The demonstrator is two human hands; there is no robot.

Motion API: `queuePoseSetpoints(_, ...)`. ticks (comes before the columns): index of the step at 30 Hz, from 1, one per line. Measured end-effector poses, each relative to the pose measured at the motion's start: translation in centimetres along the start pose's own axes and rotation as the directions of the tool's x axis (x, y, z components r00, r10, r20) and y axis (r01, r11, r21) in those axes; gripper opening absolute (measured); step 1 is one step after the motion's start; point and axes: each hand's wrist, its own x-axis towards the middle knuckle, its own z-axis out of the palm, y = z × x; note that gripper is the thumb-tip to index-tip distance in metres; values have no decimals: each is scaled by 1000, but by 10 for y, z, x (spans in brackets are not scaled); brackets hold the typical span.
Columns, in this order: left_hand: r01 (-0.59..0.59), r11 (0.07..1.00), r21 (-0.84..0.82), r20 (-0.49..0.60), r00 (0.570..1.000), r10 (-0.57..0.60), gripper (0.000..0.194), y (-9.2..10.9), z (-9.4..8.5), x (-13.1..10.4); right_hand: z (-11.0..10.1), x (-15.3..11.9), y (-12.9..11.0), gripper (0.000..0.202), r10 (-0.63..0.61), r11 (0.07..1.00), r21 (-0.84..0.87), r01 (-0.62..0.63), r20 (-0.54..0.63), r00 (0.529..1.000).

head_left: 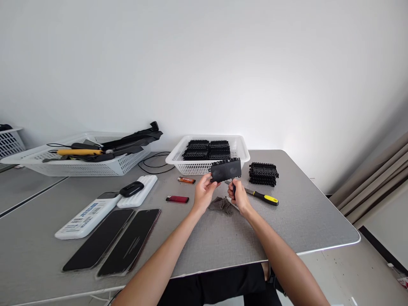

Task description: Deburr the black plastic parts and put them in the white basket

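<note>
My left hand [204, 193] pinches the lower left edge of a flat black plastic panel [225, 170] with a toothed rim, tilted up above the table. Just below its right end, my right hand [239, 196] is closed around a dark-handled tool [234, 189]; a thin tip points left beneath the panel. The tool's exact kind is hard to make out. Under the hands lies a crumpled grey cloth [221, 205]. A file with a yellow and black handle [267, 198] rests just right of my right hand. Farther right sits a stack of similar black panels [263, 174].
Behind the hands, a white basket [207, 169] holds several black panels. Orange [186, 180] and red [177, 199] lighters lie to the left. Two phones [129, 243], white power banks [87, 214] and a larger tool basket [108, 169] occupy the left side.
</note>
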Motion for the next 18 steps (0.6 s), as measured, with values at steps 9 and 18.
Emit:
queuePoseSetpoints(9,-93,985,148,99,992,79,36,-1,3,-5,13,-8,5,27,157,987,9,-160,148,977)
queuePoseSetpoints(18,-127,971,202,134,986,101,26,1,5,-8,12,-6,2,25,190,976,77,-206,177,966)
